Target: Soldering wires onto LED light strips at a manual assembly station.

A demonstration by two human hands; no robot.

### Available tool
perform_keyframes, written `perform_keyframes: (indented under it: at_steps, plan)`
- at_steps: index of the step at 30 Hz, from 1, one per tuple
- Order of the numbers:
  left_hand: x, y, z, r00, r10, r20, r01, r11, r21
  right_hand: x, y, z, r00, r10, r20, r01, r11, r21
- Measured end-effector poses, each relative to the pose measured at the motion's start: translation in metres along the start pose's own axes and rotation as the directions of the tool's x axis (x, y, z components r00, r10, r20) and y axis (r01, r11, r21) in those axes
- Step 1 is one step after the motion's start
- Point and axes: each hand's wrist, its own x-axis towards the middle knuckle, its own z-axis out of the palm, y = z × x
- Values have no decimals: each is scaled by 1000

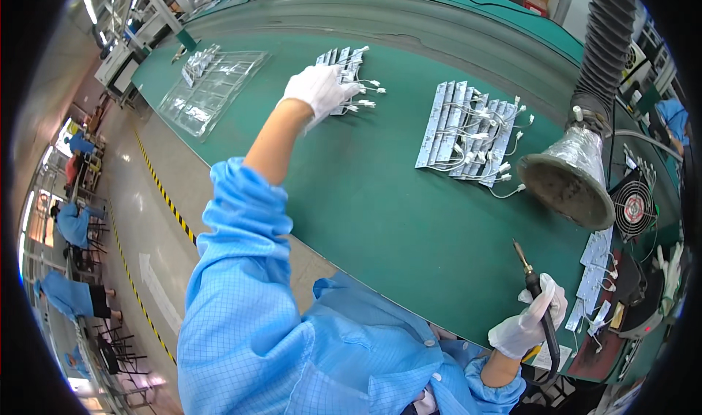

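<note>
Green worktop [380, 195], broad and flat, runs across the station beside a factory aisle marked with yellow-and-black floor tape [162, 188]. A grey funnel-shaped extraction hood [567, 185] on a ribbed black hose hangs over its right side.

Left hand [318, 93], in a white glove, is reached far out over a group of narrow silvery-white strips with white leads [349, 65]. Its fingers lie over these strips; whether they are clamped on one or only resting cannot be told. Right hand [532, 323], also gloved, is closed around the handle of a black-handled soldering iron [545, 305]. The iron's tip points away from the body and is apart from every strip, so no joint is being made.

Progress: judged partway. A larger stack of silvery-white strips [447, 126], right of the left hand's group, carries white leads ending in small connectors; wiring there appears well advanced. More strips [591, 280] lie below the hood near the right edge, some with leads; finished or waiting, it cannot be determined. A small pale pile [197, 65] sits at the far end of a clear plastic tray [216, 97]. Joint quality and the remaining count are not verifiable at this size.
</note>
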Motion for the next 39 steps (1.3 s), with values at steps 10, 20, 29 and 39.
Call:
perform_keyframes:
  at_steps: [10, 20, 29, 39]
  plan:
    - [-35, 134, 53, 998, 49, -39, -58, 959, -276, -8, 11, -3, 997, -42, 58, 51, 985, -163]
    - [-39, 125, 43, 976, 183, 118, 201, -554, -808, -9, 11, -6, 991, -130, 40, 135, 976, -173]
    - [-97, 97, 1, 488, 862, 136, 489, -141, -861, 9, -8, 2, 910, -370, -188, 191, 775, -602]
    - [-126, 219, 24, 727, 624, 288, -147, 550, -822, 6, -20, 5, 985, 83, -155, -44, 970, 241]
